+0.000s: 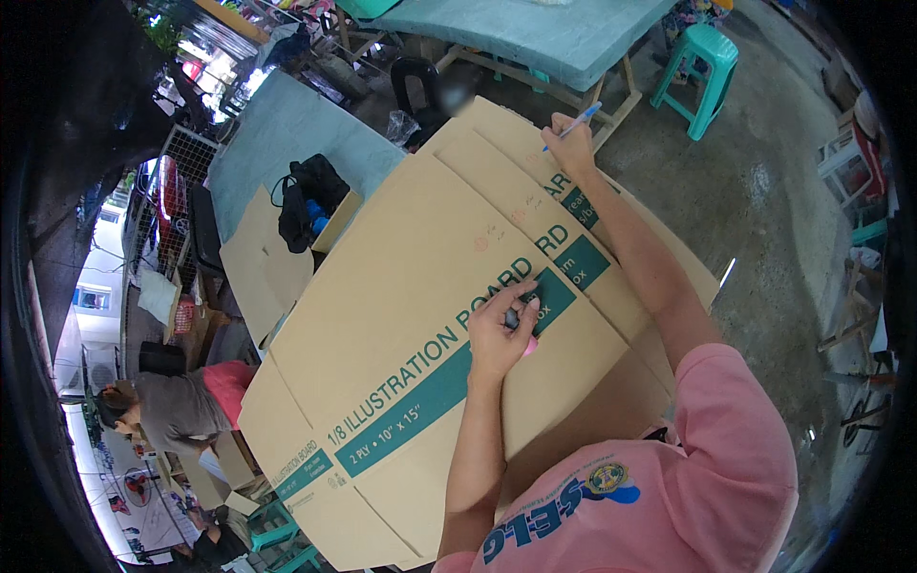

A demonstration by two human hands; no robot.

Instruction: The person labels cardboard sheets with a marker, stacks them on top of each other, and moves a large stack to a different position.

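Observation:
A large flattened brown cardboard carton [401,258] with green printed bands spreads out before me, its folds running across it. Near its far right edge, my right hand [570,151] is closed around a blue-and-white pen [581,122], tip low by the board. Over the middle of the carton, my left hand [499,334] curls around a small dark object [516,313]; its kind is unclear, since the fingers cover part of it. Something pink [531,346] shows just beside that hand. Small reddish marks are on the cardboard beyond the left hand.
A blue-grey table [258,129] at the left bears a black bag [323,181] and cardboard pieces. Another such table [544,43] stands at the far side, near a green plastic stool [705,72]. A person [177,409] bends over boxes at the left.

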